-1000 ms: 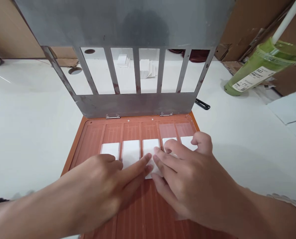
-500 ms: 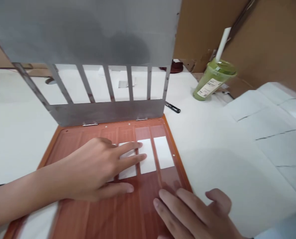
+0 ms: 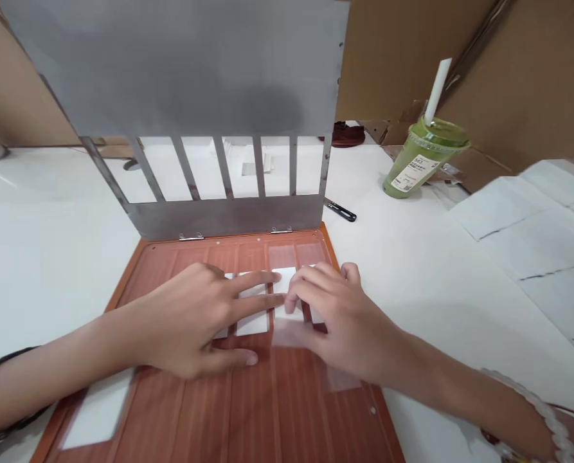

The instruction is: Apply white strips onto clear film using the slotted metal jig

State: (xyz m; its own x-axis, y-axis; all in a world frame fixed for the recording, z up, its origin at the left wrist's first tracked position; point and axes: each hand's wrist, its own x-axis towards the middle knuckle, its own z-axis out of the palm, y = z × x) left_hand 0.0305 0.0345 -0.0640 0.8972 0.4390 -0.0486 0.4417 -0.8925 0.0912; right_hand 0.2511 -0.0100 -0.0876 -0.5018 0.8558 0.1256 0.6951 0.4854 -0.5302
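My left hand [image 3: 204, 315] lies palm down with fingers spread, two fingertips resting at the edge of a white card [image 3: 284, 278]. Another white card [image 3: 252, 315] shows beneath those fingers. From the right, my right hand [image 3: 335, 308] bends its fingers over the cards. Its thumb and fingers close on a clear film strip [image 3: 289, 333] below the white card; the thumb tip is blurred. The cards lie in grooves of a reddish-brown board [image 3: 209, 411]. A hinged metal frame [image 3: 229, 218] with slots stands raised at the board's far edge.
A white piece [image 3: 98, 411] lies at the board's left. Past the right corner is a black-handled cutter [image 3: 340, 210]. A green drink cup [image 3: 421, 161] with a straw stands farther back. White sheets with dark lines [image 3: 547, 238] lie right; cardboard walls [image 3: 387, 58] rise behind.
My right hand has moved up and left from the lower right of the board onto the cards and film. My left hand stays nearly in place. The view has shifted slightly.
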